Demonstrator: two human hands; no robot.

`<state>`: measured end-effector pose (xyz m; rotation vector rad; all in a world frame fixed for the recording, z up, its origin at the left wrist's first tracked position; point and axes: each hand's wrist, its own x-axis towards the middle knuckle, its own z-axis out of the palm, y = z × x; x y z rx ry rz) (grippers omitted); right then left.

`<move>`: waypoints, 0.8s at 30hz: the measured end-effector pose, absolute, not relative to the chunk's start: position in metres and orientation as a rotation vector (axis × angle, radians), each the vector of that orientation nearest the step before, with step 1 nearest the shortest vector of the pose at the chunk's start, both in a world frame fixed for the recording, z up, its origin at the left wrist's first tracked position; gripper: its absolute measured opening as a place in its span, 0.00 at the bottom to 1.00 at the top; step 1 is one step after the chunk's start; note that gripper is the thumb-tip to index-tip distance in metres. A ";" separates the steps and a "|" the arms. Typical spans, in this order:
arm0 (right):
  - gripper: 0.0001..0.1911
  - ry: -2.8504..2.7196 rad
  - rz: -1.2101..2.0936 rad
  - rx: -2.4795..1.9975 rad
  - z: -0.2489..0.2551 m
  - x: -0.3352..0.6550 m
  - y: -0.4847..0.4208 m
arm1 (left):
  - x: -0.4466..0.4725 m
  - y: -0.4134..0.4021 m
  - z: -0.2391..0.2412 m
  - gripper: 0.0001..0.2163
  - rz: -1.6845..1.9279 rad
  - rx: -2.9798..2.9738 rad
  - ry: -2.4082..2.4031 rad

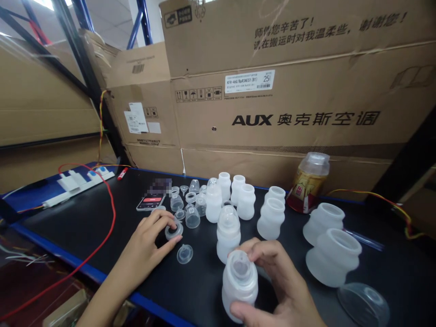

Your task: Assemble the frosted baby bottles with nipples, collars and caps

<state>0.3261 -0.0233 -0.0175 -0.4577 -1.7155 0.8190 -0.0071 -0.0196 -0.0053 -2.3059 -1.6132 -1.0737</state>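
Note:
Near the front edge, my right hand (272,281) is wrapped round a milky white baby bottle (240,288), which has a clear nipple piece in its mouth. My left hand (156,236) pinches a clear bottle collar ring (174,230) at the table surface. Just in front of those fingers lies a loose silicone nipple (185,254). Behind the held bottle stands another baby bottle (228,240) with a clear dome cap on it. Several clear caps (192,218), rings and nipples lie grouped beyond my left hand.
Several open-topped white bottles (271,219) stand behind and to the right, with larger ones (333,259) at far right. A clear dome (363,304) lies at lower right. Also there are a phone (149,200), a jar (309,184), a power strip (81,186), a red cable (111,213) and cardboard boxes (204,127).

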 end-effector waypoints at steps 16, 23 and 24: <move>0.26 -1.718 0.883 -0.420 -0.027 0.328 -0.021 | -0.006 -0.023 -0.004 0.07 -1.001 -2.411 -1.644; 0.27 -1.724 0.882 -0.421 -0.028 0.328 -0.019 | 0.004 -0.012 0.009 0.10 -1.086 -2.306 -1.697; 0.27 -1.718 0.854 -0.428 -0.027 0.327 -0.019 | 0.008 -0.008 0.012 0.11 -1.083 -2.300 -1.705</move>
